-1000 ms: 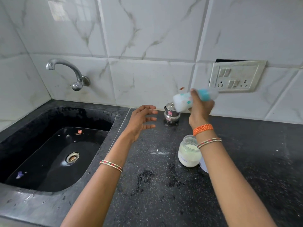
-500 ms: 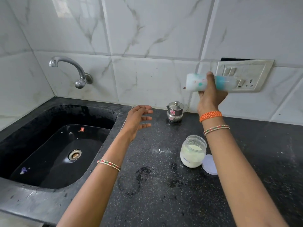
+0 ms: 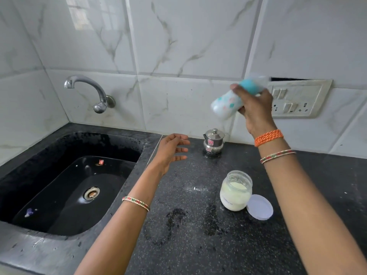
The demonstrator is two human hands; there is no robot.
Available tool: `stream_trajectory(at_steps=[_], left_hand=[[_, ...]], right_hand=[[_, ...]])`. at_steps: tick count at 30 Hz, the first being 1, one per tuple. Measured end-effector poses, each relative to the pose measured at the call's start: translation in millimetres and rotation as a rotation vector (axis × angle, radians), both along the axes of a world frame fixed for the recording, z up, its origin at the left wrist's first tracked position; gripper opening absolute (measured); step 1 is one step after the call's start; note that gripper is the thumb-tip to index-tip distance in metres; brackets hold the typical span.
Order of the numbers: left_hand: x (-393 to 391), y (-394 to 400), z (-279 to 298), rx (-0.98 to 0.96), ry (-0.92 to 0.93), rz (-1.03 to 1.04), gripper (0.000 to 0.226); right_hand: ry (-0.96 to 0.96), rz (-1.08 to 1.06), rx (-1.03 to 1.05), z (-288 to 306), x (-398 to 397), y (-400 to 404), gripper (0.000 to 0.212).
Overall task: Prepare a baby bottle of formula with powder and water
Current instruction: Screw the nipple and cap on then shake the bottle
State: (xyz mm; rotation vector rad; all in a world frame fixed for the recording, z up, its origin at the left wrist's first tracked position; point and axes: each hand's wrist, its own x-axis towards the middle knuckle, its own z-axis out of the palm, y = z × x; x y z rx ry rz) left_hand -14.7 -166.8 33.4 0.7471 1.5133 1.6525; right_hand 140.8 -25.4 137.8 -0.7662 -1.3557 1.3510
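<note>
Right grip clasping bottle, black countertop

Single head view, facing forward and down, countertop close below

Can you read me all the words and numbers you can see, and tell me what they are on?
Nothing here can be read for sure.
Powder jar: dark letters down its side, too small to read.
Steel pot: two red stickers, print too small.
Baby bottle in the right hand: blurred, only coloured shapes, no words.
Switchboard: no marks that I can make out.
</note>
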Motion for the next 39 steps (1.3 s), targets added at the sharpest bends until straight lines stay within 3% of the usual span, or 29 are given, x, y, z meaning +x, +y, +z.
stream_trajectory(at_steps=[1,3,4,7,8,11,14,17,20,25,31,34,39], left_hand=[[0,0,-1,-0.001,-0.008,0.011,0.020],[2,0,-2,-0.014,0.003,-0.007,0.018],[1,1,-2,-0.018,0.012,-0.020,0.018],[1,3,-2,0.014,-0.010,0.007,0.018],[2,4,-2,0.009,-0.020,0.023,0.018],[4,6,-2,-0.054,0.023,0.019,0.018],[3,7,1,-0.040,0.001,0.061,0.020],[6,3,-1,-0.058,-0.005,0.032,0.019],[6,3,-5,-0.074,0.017,-0.007,0.018],[9,-2,-11,-0.128,0.025,-0.048,0.018],[9,-7,-16,-0.176,0.013,-0.103,0.021],[7,-9,-18,-0.180,-0.003,-0.075,0.018],[2,-12,-24,-0.184,-0.003,-0.038,0.020]], right_hand=[[-0.027,0.005,0.030,5,-1,0,0.060],[-0.300,0.213,0.024,7,0,-5,0.058],[-0.350,0.250,0.004,1,0,-6,0.053],[-0.033,0.080,-0.020,-5,0,-10,0.040],[-0.022,0.084,-0.016,-3,-1,-12,0.039],[-0.384,0.286,0.051,-8,-2,-19,0.042],[-0.261,0.202,0.105,-6,-2,-22,0.029],[-0.417,0.367,0.079,-9,-2,-29,0.035],[-0.312,0.297,0.053,-18,-5,-31,0.037],[-0.385,0.473,-0.011,-29,-5,-42,0.023],[-0.330,0.472,-0.109,-37,-9,-38,0.022],[-0.404,0.478,-0.094,-39,-9,-37,0.030],[-0.722,0.116,0.260,-52,-13,-45,0.046]])
